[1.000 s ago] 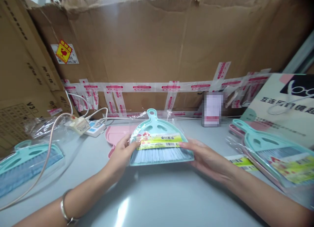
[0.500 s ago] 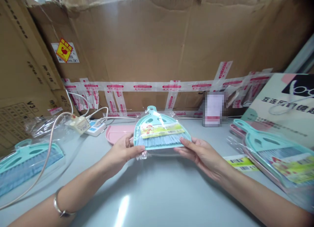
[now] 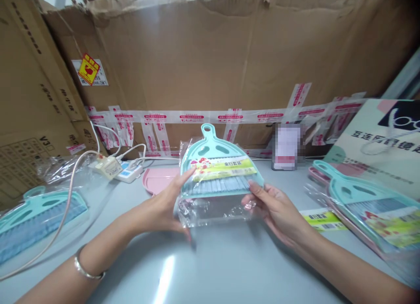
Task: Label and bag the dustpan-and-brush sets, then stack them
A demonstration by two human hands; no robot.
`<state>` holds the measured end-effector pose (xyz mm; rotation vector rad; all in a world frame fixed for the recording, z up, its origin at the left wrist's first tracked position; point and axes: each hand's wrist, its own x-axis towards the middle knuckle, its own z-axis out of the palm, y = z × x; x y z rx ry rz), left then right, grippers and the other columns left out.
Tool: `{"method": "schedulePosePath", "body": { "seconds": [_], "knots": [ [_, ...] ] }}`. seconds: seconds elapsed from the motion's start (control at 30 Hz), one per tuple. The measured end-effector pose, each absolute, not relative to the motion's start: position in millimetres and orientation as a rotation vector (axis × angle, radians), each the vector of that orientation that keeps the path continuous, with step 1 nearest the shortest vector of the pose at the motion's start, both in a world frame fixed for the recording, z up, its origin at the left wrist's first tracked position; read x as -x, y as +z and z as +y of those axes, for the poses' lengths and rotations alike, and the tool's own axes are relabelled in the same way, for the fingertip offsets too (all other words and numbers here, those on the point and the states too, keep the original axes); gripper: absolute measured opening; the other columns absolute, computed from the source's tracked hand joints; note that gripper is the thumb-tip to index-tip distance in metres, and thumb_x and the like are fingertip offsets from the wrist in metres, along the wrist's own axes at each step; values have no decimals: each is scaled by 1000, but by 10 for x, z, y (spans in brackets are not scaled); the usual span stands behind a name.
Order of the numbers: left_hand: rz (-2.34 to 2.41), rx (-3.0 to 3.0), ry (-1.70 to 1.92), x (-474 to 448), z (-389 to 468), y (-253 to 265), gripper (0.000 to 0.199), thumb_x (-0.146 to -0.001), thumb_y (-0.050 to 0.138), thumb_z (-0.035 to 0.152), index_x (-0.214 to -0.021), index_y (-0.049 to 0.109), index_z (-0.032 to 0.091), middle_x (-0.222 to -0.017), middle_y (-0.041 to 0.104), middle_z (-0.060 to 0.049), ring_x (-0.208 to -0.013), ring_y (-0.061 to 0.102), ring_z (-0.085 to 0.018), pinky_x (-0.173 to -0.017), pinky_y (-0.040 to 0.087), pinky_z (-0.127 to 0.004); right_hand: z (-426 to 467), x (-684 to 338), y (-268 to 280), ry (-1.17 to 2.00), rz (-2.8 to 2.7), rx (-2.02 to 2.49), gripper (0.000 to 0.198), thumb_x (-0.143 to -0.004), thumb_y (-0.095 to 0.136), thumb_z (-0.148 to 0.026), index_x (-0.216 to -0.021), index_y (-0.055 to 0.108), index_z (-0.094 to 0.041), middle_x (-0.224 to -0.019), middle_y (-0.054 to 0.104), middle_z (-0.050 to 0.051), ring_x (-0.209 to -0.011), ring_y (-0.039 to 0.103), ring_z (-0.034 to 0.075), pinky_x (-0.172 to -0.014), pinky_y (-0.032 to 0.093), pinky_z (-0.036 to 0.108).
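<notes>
A mint-green dustpan [image 3: 213,148] with a blue-bristled brush [image 3: 216,184] sits in a clear plastic bag [image 3: 210,212], tilted up above the table. Across it lies a yellow-green printed label [image 3: 226,167]. My right hand [image 3: 275,210] pinches the lower right corner of the dustpan between thumb and fingers. On the other side, my left hand [image 3: 164,203] is spread, its fingers against the left edge and its thumb pointing down, apart from the bag. The bag's loose mouth hangs below the dustpan.
Several wrapped dustpans [image 3: 370,194] lie stacked at right beside a loose label [image 3: 323,220]. Another wrapped dustpan [image 3: 42,212] is at left, near a power strip [image 3: 129,172] with cables. Behind are a pink dustpan [image 3: 159,179], a phone [image 3: 287,146] and a large cardboard box [image 3: 197,54].
The bagged dustpan has tipped more upright, showing its handle and the loose bag end. My left hand has loosened from the lower left corner and spread its fingers.
</notes>
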<state>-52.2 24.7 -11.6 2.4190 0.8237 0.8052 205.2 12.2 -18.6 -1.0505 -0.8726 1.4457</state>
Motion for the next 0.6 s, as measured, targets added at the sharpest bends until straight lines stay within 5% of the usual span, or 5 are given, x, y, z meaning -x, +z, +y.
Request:
{"method": "schedulePosePath", "body": {
  "seconds": [0.17, 0.3, 0.4, 0.47, 0.6],
  "knots": [
    [766, -2529, 1306, 466, 274, -220, 64, -66, 73, 25, -124, 46, 29, -114, 59, -8, -103, 58, -24, -85, 50, -36, 99, -2095, -217, 1376, -1052, 1020, 39, -59, 72, -49, -72, 59, -15, -57, 67, 3, -49, 60, 13, -54, 52, 26],
    [746, -2314, 1630, 360, 241, -248, 34, -65, 73, 21, -97, 62, 23, -87, 67, -3, -78, 64, -16, -70, 53, -27, 100, -2106, -255, 1304, -1218, 956, 41, -69, 65, -47, -96, 60, -17, -84, 70, 8, -72, 66, 20, -68, 54, 35],
    [823, -2142, 1655, 314, 215, -237, 23, -66, 72, 19, -87, 64, 21, -75, 67, -1, -63, 62, -13, -57, 51, -24, 120, -2153, -308, 1237, -1376, 744, 79, -70, 63, -49, -136, 24, -31, -113, 62, 9, -97, 61, 25, -79, 52, 42],
    [875, -2036, 1642, 301, 206, -231, 19, -67, 70, 18, -85, 63, 20, -69, 64, 1, -57, 59, -11, -52, 49, -23, 142, -2206, -360, 1127, -1575, 621, 109, -59, 71, -52, -140, 0, -37, -127, 52, 9, -109, 54, 28, -85, 49, 47],
    [971, -1894, 1604, 300, 201, -232, 15, -68, 68, 20, -81, 62, 19, -69, 63, 1, -56, 58, -11, -51, 48, -23, 181, -2274, -440, 703, -1941, 717, 98, -53, 80, -35, -135, 26, -39, -138, 39, 4, -122, 42, 29, -97, 39, 48]
  ]
}}
